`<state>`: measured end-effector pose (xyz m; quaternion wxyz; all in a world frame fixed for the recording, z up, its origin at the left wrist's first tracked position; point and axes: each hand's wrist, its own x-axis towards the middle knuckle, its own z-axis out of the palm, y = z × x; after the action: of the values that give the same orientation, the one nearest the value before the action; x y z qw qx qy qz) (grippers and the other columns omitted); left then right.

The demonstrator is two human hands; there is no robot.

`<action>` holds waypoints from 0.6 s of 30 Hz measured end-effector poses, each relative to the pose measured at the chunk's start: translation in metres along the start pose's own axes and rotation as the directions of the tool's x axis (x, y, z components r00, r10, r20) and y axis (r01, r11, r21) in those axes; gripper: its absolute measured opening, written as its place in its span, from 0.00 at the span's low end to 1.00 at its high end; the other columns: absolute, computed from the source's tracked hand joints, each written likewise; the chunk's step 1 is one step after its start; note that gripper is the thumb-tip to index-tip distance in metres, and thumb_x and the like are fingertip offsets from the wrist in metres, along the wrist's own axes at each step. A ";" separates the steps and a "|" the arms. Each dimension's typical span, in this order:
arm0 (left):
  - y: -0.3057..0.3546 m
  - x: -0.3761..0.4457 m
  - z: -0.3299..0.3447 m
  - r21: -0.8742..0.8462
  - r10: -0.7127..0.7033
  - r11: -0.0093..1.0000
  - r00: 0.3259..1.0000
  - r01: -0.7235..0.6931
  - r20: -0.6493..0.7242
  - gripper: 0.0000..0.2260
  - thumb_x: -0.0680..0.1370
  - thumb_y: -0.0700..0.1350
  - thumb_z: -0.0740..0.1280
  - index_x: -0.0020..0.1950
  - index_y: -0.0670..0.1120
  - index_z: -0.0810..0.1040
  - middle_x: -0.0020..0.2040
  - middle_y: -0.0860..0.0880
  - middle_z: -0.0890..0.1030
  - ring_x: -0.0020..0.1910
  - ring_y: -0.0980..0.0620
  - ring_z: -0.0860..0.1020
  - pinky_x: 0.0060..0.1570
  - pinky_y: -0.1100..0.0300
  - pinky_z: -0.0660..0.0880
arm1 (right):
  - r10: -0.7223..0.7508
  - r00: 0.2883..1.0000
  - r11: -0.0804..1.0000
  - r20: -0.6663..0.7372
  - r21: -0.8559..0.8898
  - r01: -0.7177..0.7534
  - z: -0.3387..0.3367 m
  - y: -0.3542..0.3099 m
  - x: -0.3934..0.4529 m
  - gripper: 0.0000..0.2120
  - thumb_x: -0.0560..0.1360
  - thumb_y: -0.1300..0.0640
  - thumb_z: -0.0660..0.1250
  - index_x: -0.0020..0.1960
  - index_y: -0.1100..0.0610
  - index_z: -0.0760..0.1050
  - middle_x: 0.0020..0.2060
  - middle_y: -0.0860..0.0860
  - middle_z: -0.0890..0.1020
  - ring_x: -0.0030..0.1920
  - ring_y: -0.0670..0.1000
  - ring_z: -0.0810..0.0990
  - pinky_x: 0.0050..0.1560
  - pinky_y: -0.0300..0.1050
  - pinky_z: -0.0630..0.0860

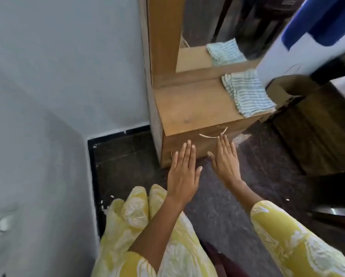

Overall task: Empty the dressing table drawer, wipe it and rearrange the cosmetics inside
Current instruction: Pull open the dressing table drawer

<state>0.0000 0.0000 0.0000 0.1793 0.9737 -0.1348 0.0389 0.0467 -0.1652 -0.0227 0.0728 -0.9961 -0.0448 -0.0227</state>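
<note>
Left fingers (184,151): straight and close together, thumb out to the side, holding nothing.
Left hand (182,173): flat, palm down, in front of the drawer front, at its lower left part; I cannot tell if it touches the wood.
Right fingers (223,144): also straight and together, empty, the tips just below the handle.
Right hand (225,161): flat, palm down, beside the left hand, the two hands apart from each other.
Handle (212,135): thin curved metal bar on the drawer front, not gripped by any hand.
Drawer (197,145): closed, at the front of the wooden dressing table; what is inside is hidden.
Dressing table (189,108): low wooden unit standing on the dark floor, against the pale wall.
Cloth (247,93): striped white and green, folded, lying on the right back part of the table top, well apart from both hands.
Mirror (211,31): upright behind the table top, showing a reflection of the cloth.
Sleeves (295,242): yellow with white pattern, on both arms.
Floor (237,198): dark, speckled.
</note>
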 end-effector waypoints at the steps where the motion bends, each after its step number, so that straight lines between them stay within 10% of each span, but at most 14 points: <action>1: -0.004 0.001 0.010 -0.009 -0.012 1.000 1.000 0.012 -0.017 0.26 0.81 0.52 0.49 0.76 0.39 0.56 0.76 0.42 0.55 0.76 0.47 0.53 0.72 0.49 0.57 | -0.006 1.000 1.000 -0.027 0.014 0.007 0.013 0.001 0.003 0.31 0.79 0.45 0.49 0.70 0.69 0.63 0.70 0.63 0.67 0.72 0.59 0.65 0.72 0.48 0.48; 11: -0.009 0.016 0.049 0.051 0.040 0.998 0.982 -0.032 -0.182 0.26 0.82 0.53 0.48 0.76 0.40 0.56 0.77 0.43 0.54 0.76 0.47 0.50 0.73 0.50 0.52 | -0.012 0.955 0.998 -0.297 0.052 0.029 0.047 -0.006 0.042 0.18 0.75 0.53 0.54 0.52 0.63 0.75 0.45 0.60 0.79 0.48 0.62 0.77 0.55 0.55 0.70; 18: 0.010 0.005 0.028 0.075 0.004 0.997 0.983 0.010 -0.183 0.27 0.81 0.54 0.48 0.76 0.41 0.55 0.77 0.43 0.52 0.76 0.47 0.49 0.73 0.50 0.50 | 0.021 0.985 0.991 -0.172 0.132 0.002 0.024 -0.001 0.039 0.11 0.79 0.56 0.60 0.54 0.62 0.76 0.48 0.60 0.81 0.47 0.62 0.78 0.42 0.50 0.72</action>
<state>0.0032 -0.0201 -0.0223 0.1539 0.9724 -0.1147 0.1329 0.0868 -0.1571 -0.0446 0.1423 -0.9835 -0.0352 -0.1060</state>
